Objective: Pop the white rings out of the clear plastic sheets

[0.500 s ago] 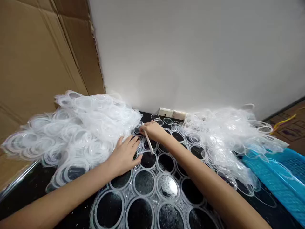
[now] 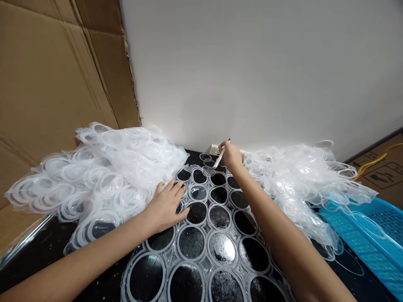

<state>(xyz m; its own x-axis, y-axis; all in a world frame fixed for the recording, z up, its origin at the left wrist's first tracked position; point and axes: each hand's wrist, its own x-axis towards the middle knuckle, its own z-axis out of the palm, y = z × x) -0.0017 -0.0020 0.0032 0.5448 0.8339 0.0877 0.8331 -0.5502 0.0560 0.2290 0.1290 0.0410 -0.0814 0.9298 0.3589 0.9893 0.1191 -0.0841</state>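
My left hand (image 2: 166,206) lies flat with fingers spread on a clear plastic sheet (image 2: 206,265) patterned with rows of white-edged circles, over a black tabletop. My right hand (image 2: 231,156) is closed around a slim white pen-like tool (image 2: 219,158), raised near the far end of the sheet. The tool's dark tip points up toward the wall, and its pale end slants down to the left. Several loose clear rings (image 2: 205,157) lie just left of the tool. To the left of my left hand is a heap of ringed plastic sheets (image 2: 126,157).
A tangled pile of clear plastic scraps (image 2: 296,172) lies on the right, partly over a blue basket (image 2: 355,235). A white wall (image 2: 252,75) closes the back, with a socket strip (image 2: 214,149) at its foot. Cardboard (image 2: 56,71) stands at left.
My right hand has moved right and away from me with the white tool, off the sheet's far left circles. My left hand has stayed nearly in place.
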